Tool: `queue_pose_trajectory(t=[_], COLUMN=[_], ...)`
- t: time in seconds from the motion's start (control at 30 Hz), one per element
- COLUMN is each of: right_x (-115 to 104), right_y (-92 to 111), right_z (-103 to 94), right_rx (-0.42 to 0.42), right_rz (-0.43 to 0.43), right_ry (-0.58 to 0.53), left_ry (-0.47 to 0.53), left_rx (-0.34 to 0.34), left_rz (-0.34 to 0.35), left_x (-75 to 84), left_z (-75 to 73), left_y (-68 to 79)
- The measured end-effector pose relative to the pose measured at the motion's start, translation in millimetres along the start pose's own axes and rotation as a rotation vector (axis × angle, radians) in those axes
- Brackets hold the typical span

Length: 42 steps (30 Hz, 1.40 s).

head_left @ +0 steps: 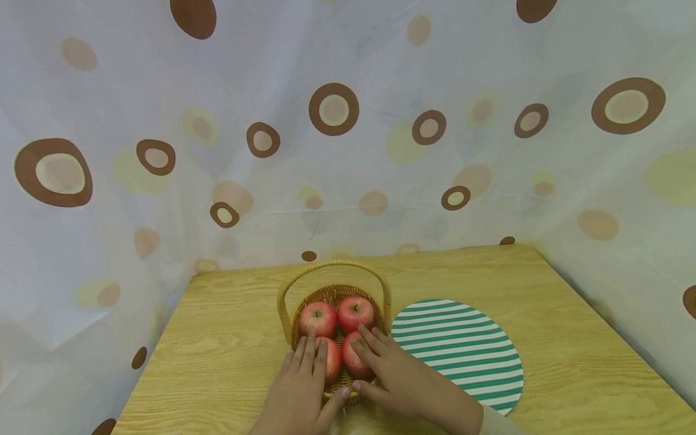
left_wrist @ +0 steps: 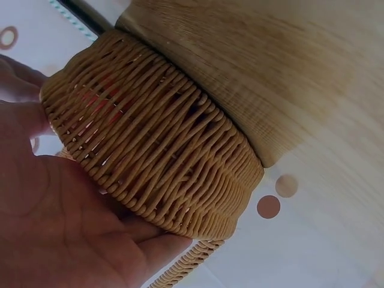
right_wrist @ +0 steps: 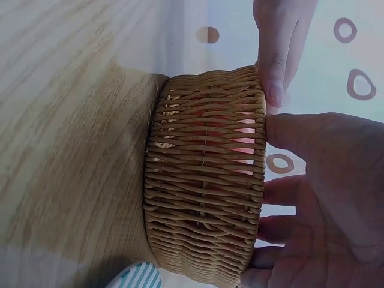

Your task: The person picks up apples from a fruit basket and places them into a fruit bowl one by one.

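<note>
A woven wicker basket [head_left: 333, 294] with an arched handle [head_left: 337, 263] stands on the wooden table and holds several red apples [head_left: 356, 313]. My left hand [head_left: 301, 386] lies over the front left apple [head_left: 333, 361], fingers extended, with the thumb by the front rim. Across from it, my right hand [head_left: 402, 377] rests its fingertips on the front right apple [head_left: 353, 357], its thumb also near the rim. Both wrist views show the basket's side wall [left_wrist: 162, 138], with palms and fingers along its top edge. Apple red shows through the weave [right_wrist: 240, 144].
To the right of the basket lies a round placemat [head_left: 462, 350] with green and white stripes. The wooden table [head_left: 217, 338] extends on both sides. A pale curtain [head_left: 370, 163] with brown and yellow circles hangs behind it and along the sides.
</note>
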State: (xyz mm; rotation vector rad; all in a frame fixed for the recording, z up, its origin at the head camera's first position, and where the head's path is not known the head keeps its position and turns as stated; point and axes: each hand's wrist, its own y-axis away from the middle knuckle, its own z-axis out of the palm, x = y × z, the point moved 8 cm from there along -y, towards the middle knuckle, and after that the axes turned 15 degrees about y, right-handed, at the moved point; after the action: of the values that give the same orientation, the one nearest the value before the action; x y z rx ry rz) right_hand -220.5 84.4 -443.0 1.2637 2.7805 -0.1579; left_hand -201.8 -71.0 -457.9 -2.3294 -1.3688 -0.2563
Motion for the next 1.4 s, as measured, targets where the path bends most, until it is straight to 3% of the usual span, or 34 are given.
queue_pose_trajectory(t=[0.3,0.57,0.77,0.97,1.17,1.4], right_x=[-3,-4,-1,4,14,28], right_y=[6,10,12,13,16,23], right_z=[-0.5,-1.5,-1.8,-6.7,-22.2,-31.8], right_rx=[0.013,-0.028,-0.005,0.106,0.292,0.420], right_rz=[-0.012,-0.012,0.004,-0.007,0.028,0.067], right_ry=[0.004,-0.027,-0.015,0.000,0.004,-0.125], left_ry=[0.014,-0.005,-0.011,0.013,0.053,0.092], left_rx=[-0.044,-0.031,-0.027,-0.040,-0.070,-0.118], left_rz=[-0.038,-0.052,-0.041,-0.047,-0.060,-0.073], left_x=[6.1,8.0,8.9,8.5,6.7,4.0], left_z=[0.9,1.2,-0.1,-1.6,-1.7,-1.9], left_y=[3.0,5.9,5.7,5.5,4.9,4.3])
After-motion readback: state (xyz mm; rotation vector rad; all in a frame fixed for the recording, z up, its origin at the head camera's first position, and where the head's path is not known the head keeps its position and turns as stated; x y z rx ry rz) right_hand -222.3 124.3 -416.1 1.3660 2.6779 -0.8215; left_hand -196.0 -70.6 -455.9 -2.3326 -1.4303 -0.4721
